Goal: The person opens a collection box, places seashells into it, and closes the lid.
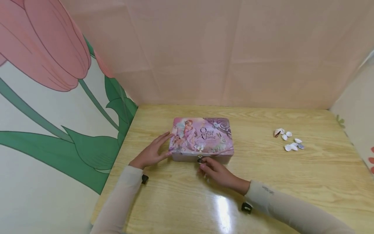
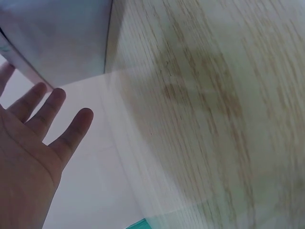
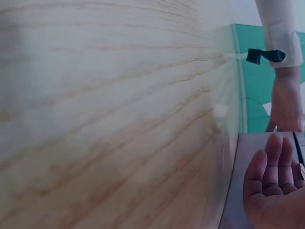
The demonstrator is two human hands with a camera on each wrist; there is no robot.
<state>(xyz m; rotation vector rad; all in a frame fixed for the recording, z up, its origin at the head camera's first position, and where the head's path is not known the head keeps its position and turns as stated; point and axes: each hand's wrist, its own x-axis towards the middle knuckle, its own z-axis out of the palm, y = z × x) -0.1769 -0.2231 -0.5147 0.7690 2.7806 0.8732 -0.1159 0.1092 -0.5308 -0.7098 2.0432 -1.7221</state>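
A pink and purple box [image 1: 190, 138] printed "Once upon A Time" stands on the table with its lid down. At the middle of its front is a small metal latch [image 1: 200, 158] with a dark piece on it, too small to make out. My right hand [image 1: 217, 171] pinches that piece between thumb and forefinger; in the right wrist view the other fingers of this hand [image 3: 274, 191] are bent. Along the box's left side lies my left hand [image 1: 152, 152], fingers extended and spread, the tips at the lid's edge. The left wrist view shows these fingers [image 2: 71, 131] straight beside the box [image 2: 62, 38].
Several white and brownish seashells [image 1: 287, 147] lie in a loose group on the wooden table [image 1: 257, 182], right of the box. A pink cloth wall [image 1: 187, 65] stands behind the table. At the left is a panel with tulips [image 1: 43, 42].
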